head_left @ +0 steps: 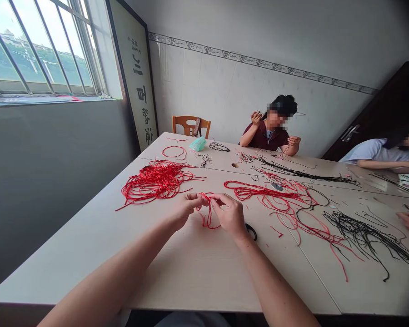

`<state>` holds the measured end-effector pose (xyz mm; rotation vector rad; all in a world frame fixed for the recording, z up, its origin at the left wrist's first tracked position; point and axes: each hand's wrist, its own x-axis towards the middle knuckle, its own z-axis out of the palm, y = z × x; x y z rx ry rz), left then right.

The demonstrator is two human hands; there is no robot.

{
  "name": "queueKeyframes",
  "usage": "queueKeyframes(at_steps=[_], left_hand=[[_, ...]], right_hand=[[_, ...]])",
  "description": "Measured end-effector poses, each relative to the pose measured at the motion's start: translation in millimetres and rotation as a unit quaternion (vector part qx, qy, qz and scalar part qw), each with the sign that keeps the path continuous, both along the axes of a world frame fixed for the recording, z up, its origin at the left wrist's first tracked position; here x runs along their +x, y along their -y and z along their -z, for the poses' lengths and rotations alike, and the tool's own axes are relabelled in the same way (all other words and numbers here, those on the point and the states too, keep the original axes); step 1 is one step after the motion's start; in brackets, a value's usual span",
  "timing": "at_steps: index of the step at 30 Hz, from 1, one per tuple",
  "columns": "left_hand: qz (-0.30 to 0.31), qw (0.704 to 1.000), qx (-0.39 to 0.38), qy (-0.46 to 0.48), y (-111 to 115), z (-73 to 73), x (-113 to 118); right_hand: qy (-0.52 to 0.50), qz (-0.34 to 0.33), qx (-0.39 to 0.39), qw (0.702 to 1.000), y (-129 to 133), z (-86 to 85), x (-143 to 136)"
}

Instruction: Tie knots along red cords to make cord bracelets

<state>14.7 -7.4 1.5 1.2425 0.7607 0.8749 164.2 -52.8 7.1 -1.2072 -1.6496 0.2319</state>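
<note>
Over the near middle of the table, my left hand (188, 208) and my right hand (229, 212) are close together, each pinching a red cord (209, 217). The cord hangs below my fingers in a loop. What the cord looks like right at my fingertips is too small to make out. A black ring-shaped handle (251, 231), perhaps of scissors, shows beside my right wrist, the rest hidden behind it. Left of my hands lies a big tangled heap of red cord (157, 181). To the right lies a folded bundle of red cord (259, 190).
Black cords (364, 231) and loose red strands spread over the right side of the table (88, 268). A green plastic packet (198, 144) stands near the far edge. Across the table a person (267, 131) handles a thin cord; others sit at the right. A wooden chair (186, 121) stands behind.
</note>
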Motion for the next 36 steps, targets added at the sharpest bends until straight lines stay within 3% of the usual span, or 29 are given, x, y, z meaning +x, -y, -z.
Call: queueKeyframes(at_steps=[4, 11, 15, 22, 28, 32, 36], left_hand=[[-0.009, 1.0, 0.02, 0.002, 0.4, -3.0, 0.6], [-0.01, 0.999, 0.051, 0.003, -0.3, -0.3, 2.5], [-0.013, 0.997, 0.072, -0.032, 0.4, 0.0, 2.4], [-0.025, 0.972, 0.184, -0.145, 3.0, -1.1, 2.6], [-0.01, 0.951, 0.241, -0.193, 6.2, -7.8, 6.5], [-0.004, 0.959, 0.224, -0.173, 4.8, -4.4, 7.1], [0.01, 0.989, 0.124, -0.086, 2.5, 4.2, 5.8]], right_hand=[[-0.082, -0.022, -0.043, 0.996, -1.0, 2.6, -0.6], [-0.094, -0.038, -0.058, 0.993, -0.4, 1.2, -1.1], [-0.139, -0.012, -0.088, 0.986, -5.2, 5.4, 4.8], [-0.23, -0.05, -0.137, 0.962, -11.4, 11.0, 7.2], [-0.332, -0.022, -0.109, 0.937, -18.0, 19.0, 1.5], [-0.337, 0.005, -0.088, 0.937, -19.3, 20.3, -0.2], [-0.265, 0.008, -0.058, 0.962, -16.1, 16.2, 2.4]])
